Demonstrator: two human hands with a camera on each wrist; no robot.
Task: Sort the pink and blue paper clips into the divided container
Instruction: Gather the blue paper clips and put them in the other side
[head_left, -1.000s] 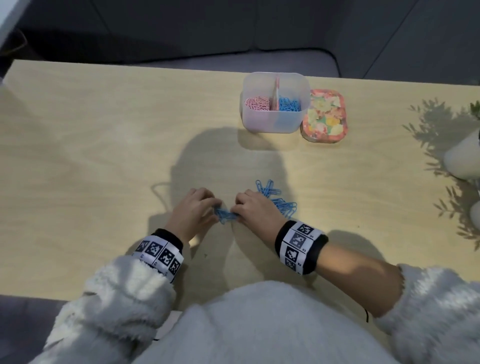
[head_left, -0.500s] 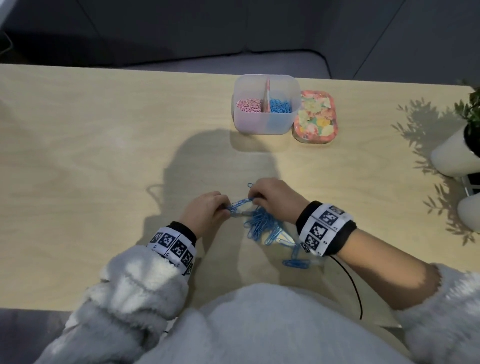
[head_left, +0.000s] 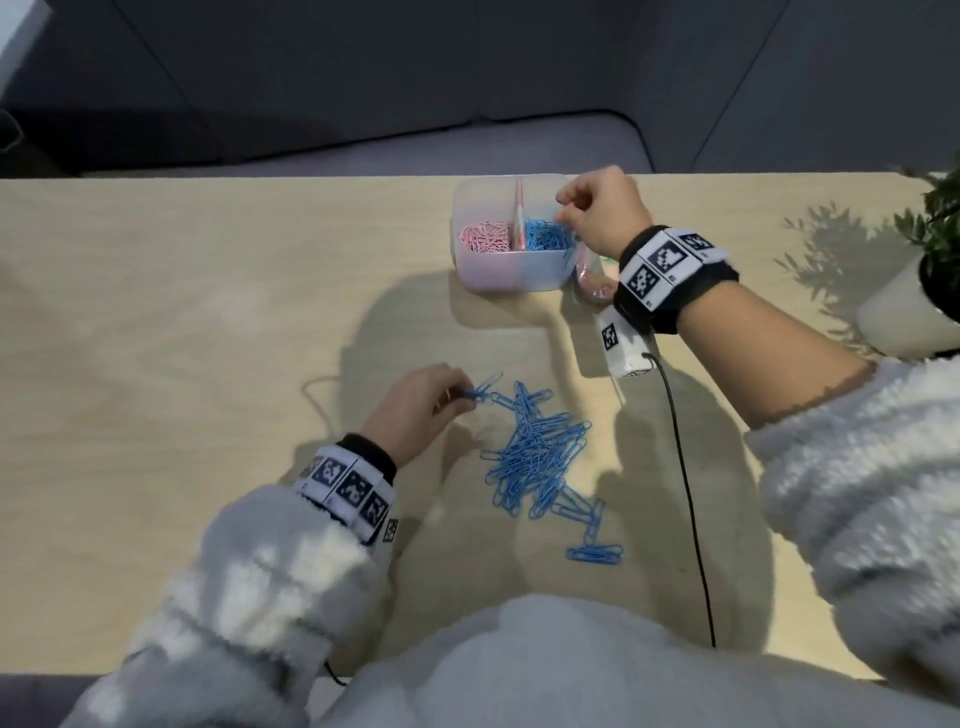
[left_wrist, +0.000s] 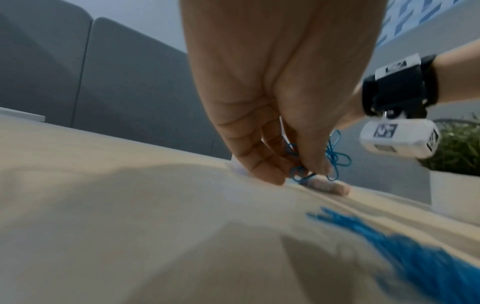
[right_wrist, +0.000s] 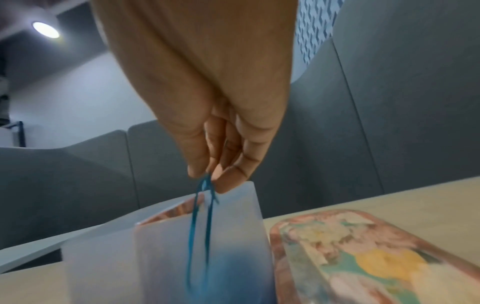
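Note:
A translucent divided container stands at the table's far side, pink clips in its left half and blue clips in its right half. My right hand hovers over the right half and pinches a blue paper clip that dangles down. A heap of blue clips lies on the table near me. My left hand sits at the heap's left edge and pinches a few linked blue clips.
A flat tin with a colourful lid lies right of the container. A white pot with a green plant stands at the right table edge. A black cable runs from my right wrist toward me.
My right hand has left the heap and moved up to the container with a blue clip. The left hand stayed by the heap, still pinching clips.

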